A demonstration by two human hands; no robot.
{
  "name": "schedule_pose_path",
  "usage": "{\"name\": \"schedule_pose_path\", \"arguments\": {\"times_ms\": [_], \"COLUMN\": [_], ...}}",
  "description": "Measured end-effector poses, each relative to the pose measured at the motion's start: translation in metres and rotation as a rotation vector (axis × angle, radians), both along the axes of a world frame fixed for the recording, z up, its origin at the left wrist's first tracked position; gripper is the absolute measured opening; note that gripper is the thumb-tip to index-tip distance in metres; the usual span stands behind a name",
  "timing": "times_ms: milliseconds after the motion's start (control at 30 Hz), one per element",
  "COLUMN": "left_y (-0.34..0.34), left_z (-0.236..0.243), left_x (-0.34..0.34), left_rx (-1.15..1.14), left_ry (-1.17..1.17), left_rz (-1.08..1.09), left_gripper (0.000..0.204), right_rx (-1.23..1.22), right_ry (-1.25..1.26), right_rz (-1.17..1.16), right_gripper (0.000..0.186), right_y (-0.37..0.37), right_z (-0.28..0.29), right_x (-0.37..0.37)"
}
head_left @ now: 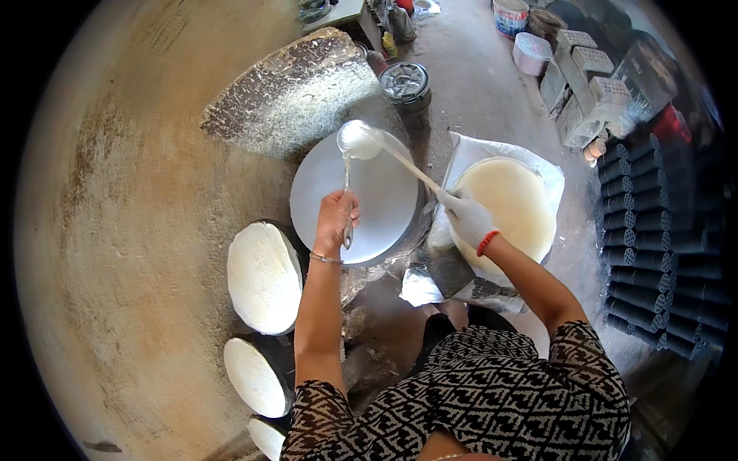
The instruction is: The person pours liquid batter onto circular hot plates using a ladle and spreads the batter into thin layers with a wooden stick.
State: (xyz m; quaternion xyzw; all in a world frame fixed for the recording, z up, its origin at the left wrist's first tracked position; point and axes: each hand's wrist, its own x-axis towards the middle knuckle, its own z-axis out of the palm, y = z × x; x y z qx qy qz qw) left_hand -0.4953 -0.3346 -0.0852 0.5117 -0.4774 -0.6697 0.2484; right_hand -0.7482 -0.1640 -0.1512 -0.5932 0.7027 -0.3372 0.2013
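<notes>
My left hand [338, 219] is bare and closed around the handle of a metal ladle [359, 141]. White batter coats the ladle, held over the far part of a wide round surface [365, 203] that looks pale and smooth. In a pale glove, my right hand [467, 215] grips a thin wooden stick [407, 163]. Its far end meets the ladle's bowl; its tip is hard to make out. Beside my right hand, a round stack of thin yellowish pancakes [513, 203] lies on a white sheet [470, 150].
Pale round discs [265, 278] rest on dark round bases along the left wall. Behind the round surface leans a rough, flour-dusted board [296, 92]. A lidded pot [405, 83] stands beyond. Black honeycomb briquettes [653, 246], perforated blocks [592, 77] and buckets [532, 52] line the right.
</notes>
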Motion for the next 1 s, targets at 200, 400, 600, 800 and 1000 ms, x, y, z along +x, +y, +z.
{"name": "schedule_pose_path", "arguments": {"times_ms": [200, 400, 600, 800, 1000], "left_y": [-0.014, -0.035, -0.041, -0.077, -0.033], "left_z": [0.012, -0.018, 0.017, 0.123, 0.094], "left_x": [0.014, 0.043, 0.073, 0.128, 0.152], "left_rx": [-0.229, -0.920, -1.324, -0.652, -0.118], "left_ry": [-0.335, -0.806, -1.226, -0.107, 0.126], "left_rz": [-0.147, -0.356, -0.237, 0.204, 0.088], "left_gripper": [0.023, 0.018, 0.034, 0.025, 0.026], "right_rx": [0.088, 0.171, 0.176, -0.011, -0.155], "right_ry": [0.088, 0.111, 0.048, -0.259, -0.248], "right_rz": [-0.026, -0.077, -0.076, -0.337, -0.207], "right_gripper": [0.040, 0.044, 0.046, 0.048, 0.041], "right_y": [-0.016, -0.017, -0.005, -0.033, -0.080], "right_z": [0.021, 0.047, 0.029, 0.010, -0.008], "right_x": [0.043, 0.070, 0.106, 0.134, 0.175]}}
